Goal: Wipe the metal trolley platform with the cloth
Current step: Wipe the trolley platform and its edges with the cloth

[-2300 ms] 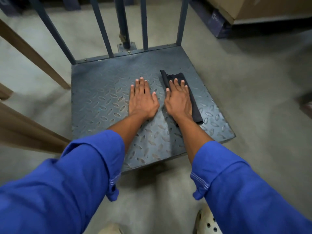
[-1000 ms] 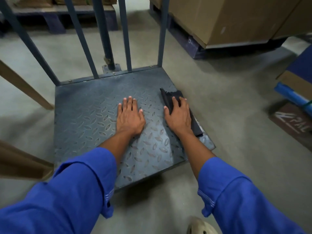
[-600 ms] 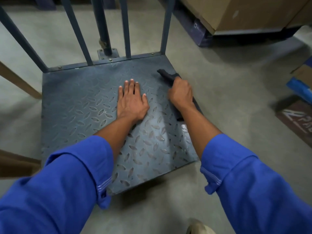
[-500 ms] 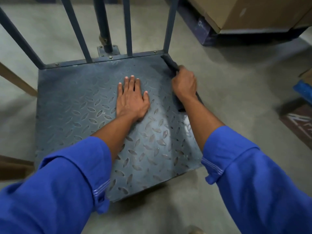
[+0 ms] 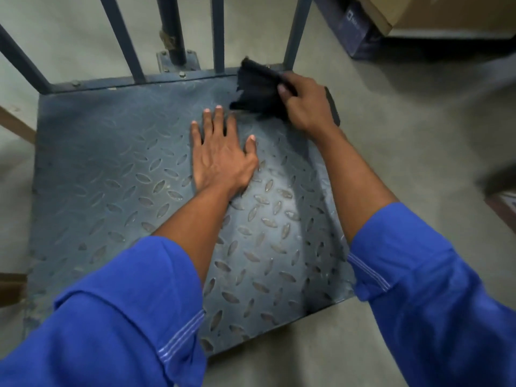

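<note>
Since the cloth (image 5: 258, 90) looks soft and limp, the right hand (image 5: 308, 104) grips it bunched at the platform's (image 5: 117, 163) far right corner, the left hand (image 5: 220, 155) resting flat, fingers straight.

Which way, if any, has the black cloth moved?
Yes. The black cloth, gripped by the right hand, slid forward to the far right corner, beside the upright rail bar.

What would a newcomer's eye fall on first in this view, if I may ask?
Most striking is the right hand gripping a dark cloth at the far right corner of the metal trolley platform, just before the upright bars. The left hand lies flat with straight fingers near the platform's middle, and bright blue sleeves fill the foreground.
</note>
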{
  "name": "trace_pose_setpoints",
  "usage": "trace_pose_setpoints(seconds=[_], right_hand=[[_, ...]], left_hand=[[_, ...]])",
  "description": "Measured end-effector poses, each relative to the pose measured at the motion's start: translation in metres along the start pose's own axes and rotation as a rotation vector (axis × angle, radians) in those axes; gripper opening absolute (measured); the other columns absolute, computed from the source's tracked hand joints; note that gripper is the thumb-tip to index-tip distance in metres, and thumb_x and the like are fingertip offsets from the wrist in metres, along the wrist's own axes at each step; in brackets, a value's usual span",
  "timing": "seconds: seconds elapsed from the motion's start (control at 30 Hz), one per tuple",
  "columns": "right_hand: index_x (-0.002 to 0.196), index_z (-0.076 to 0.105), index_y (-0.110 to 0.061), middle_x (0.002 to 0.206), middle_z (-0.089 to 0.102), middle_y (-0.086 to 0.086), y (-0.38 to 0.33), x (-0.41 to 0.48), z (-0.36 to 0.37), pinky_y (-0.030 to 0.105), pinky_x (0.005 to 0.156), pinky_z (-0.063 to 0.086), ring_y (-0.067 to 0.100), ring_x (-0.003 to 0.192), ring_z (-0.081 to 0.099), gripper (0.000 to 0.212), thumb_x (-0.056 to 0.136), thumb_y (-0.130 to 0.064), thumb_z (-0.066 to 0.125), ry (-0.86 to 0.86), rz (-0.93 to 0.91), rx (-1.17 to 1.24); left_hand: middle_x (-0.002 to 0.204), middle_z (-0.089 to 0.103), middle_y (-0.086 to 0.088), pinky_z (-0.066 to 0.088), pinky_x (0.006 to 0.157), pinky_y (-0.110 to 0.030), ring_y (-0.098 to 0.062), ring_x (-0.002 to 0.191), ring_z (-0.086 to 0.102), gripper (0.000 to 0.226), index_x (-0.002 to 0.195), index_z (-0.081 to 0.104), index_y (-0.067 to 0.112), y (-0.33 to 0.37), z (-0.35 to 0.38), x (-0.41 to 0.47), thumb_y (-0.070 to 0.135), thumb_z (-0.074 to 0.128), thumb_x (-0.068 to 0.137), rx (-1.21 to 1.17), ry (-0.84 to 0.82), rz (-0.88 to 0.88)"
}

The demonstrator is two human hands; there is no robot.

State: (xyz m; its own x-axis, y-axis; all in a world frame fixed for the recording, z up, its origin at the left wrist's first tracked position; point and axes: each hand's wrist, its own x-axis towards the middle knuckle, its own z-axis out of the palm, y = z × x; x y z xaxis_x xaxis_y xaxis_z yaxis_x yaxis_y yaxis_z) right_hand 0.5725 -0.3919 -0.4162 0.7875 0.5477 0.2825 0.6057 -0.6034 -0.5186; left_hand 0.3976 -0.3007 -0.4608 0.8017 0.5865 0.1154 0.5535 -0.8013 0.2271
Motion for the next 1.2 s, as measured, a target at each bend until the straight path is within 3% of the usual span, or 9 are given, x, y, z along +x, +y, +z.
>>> trace_pose_setpoints(seconds=[0.1,0.2,0.27,0.4,0.53,0.73,0.97,1.07,1.2], right_hand=[[0.134,0.064,-0.027,0.121,0.073,0.01,0.011,-0.004,-0.005,0.037,0.089,0.047,0.035,0.113,0.064,0.035,0.105,-0.027,0.045,0.27,0.164,0.02],[0.151,0.047,-0.043,0.16,0.045,0.006,0.009,-0.004,0.022,0.061,0.119,0.028,0.04,0.147,0.035,0.044,0.108,-0.033,0.039,-0.124,0.191,-0.237],[0.153,0.043,-0.046,0.169,0.03,0.003,0.002,-0.002,0.031,0.067,0.123,0.014,0.041,0.154,0.022,0.046,0.109,-0.034,0.038,-0.245,0.142,-0.292],[0.153,0.046,-0.04,0.167,0.034,0.004,-0.022,-0.016,0.02,0.057,0.125,0.02,0.04,0.154,0.025,0.044,0.11,-0.031,0.043,-0.374,-0.038,-0.26],[0.142,0.062,-0.033,0.144,0.064,0.003,-0.011,-0.026,0.002,0.039,0.113,0.044,0.028,0.138,0.053,0.044,0.099,-0.025,0.064,-0.36,-0.143,-0.071],[0.148,0.057,-0.027,0.158,0.05,0.002,0.032,-0.024,-0.014,0.037,0.124,0.033,0.026,0.148,0.042,0.065,0.086,-0.008,0.053,-0.309,0.017,-0.221],[0.16,0.027,-0.046,0.173,0.015,-0.007,-0.003,-0.03,-0.013,0.065,0.125,-0.005,0.021,0.161,0.006,0.075,0.093,-0.052,0.061,-0.485,-0.077,-0.26],[0.158,0.022,-0.055,0.173,0.014,-0.011,-0.009,-0.033,0.011,0.068,0.124,-0.004,0.021,0.161,0.006,0.066,0.097,-0.07,0.044,-0.45,-0.128,-0.261],[0.159,0.027,-0.05,0.173,0.016,-0.004,0.003,-0.023,0.032,0.065,0.125,-0.002,0.029,0.161,0.003,0.055,0.106,-0.063,0.026,-0.259,0.092,-0.301]], left_hand=[[0.176,0.01,-0.009,0.001,0.131,-0.052,-0.027,0.163,0.001,0.075,0.166,0.02,0.015,0.003,-0.003,-0.001,0.058,0.022,0.105,-0.023,-0.002,0.004],[0.175,0.014,-0.009,0.003,0.131,-0.051,-0.027,0.162,0.005,0.075,0.166,0.02,0.013,0.004,-0.002,0.001,0.057,0.027,0.105,-0.064,0.028,-0.02],[0.175,0.013,-0.01,0.005,0.131,-0.051,-0.028,0.162,0.006,0.077,0.167,0.014,0.012,0.002,-0.004,0.001,0.052,0.035,0.104,-0.129,0.069,-0.045],[0.176,-0.004,-0.006,-0.005,0.131,-0.046,-0.027,0.163,-0.004,0.094,0.168,0.0,0.016,-0.001,-0.015,0.019,0.029,0.057,0.095,-0.17,0.22,0.042],[0.175,0.018,-0.005,-0.006,0.132,-0.043,-0.024,0.163,0.005,0.073,0.166,0.021,0.016,-0.009,-0.014,0.061,0.021,0.051,0.1,-0.021,-0.017,0.338],[0.172,0.027,-0.005,0.003,0.132,-0.044,-0.025,0.161,0.017,0.061,0.164,0.03,0.016,-0.012,-0.004,0.066,0.026,0.04,0.104,-0.085,-0.028,0.289],[0.171,0.027,-0.009,0.004,0.132,-0.043,-0.024,0.16,0.018,0.066,0.164,0.03,0.013,-0.041,-0.02,0.05,0.033,0.035,0.1,-0.198,0.045,0.088],[0.174,0.018,-0.009,0.003,0.132,-0.044,-0.025,0.162,0.011,0.065,0.166,0.022,0.01,-0.059,-0.018,0.048,0.036,0.034,0.107,-0.092,-0.011,0.004],[0.176,0.006,-0.008,0.0,0.132,-0.044,-0.025,0.163,0.003,0.067,0.168,0.012,0.012,-0.062,-0.017,0.038,0.041,0.026,0.109,-0.005,-0.059,0.017]])
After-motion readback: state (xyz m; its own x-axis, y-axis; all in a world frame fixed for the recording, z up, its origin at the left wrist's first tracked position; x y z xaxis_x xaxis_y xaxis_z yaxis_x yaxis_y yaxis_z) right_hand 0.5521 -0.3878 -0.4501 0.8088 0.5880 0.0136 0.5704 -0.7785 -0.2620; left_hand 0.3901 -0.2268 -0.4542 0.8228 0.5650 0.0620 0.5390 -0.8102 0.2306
